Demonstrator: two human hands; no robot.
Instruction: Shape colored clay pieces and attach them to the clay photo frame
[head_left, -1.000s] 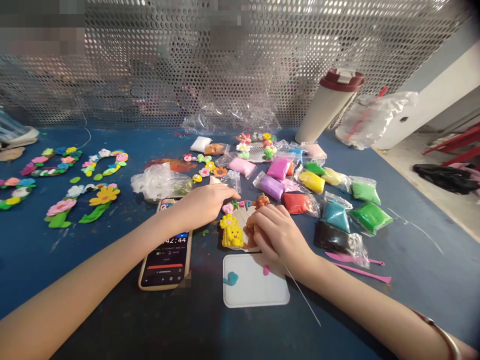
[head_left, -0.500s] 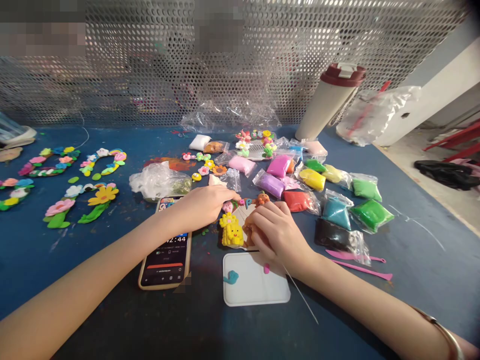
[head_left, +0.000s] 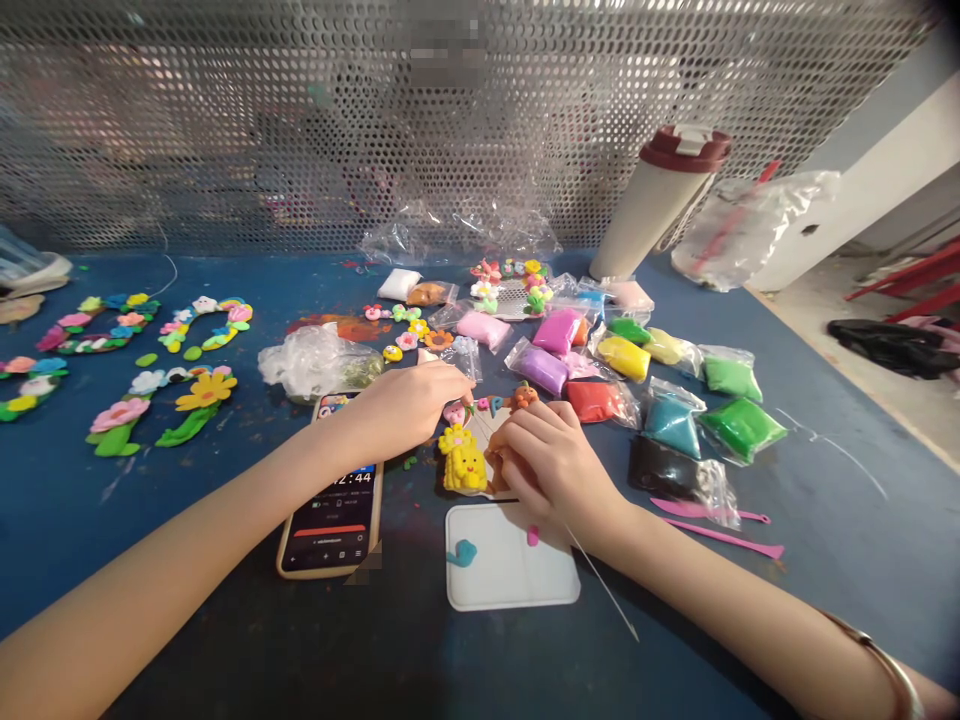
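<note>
Your left hand (head_left: 409, 412) was narrow beside pink clay (head_left: 454, 412) | your right hand (head_left: 553, 465) held clay plaque (head_left: 489, 430) | white tray (head_left: 510, 560) lay below

Left hand (head_left: 409, 408) lies above phone (head_left: 330, 530), fingertips (head_left: 463, 398) at small pink clay piece (head_left: 454, 411). Right hand (head_left: 553, 465) grips edge of clay plaque (head_left: 487, 440), yellow clay figure (head_left: 463, 465) adjacent. White tray (head_left: 510, 575) just below; bags of colored clay (head_left: 596, 403) to right.

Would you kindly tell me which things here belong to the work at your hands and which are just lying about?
At the hands: left hand, right hand, yellow clay figure, white plastic board.
Lying about: smartphone, lidded tumbler, pink modelling tools.
</note>
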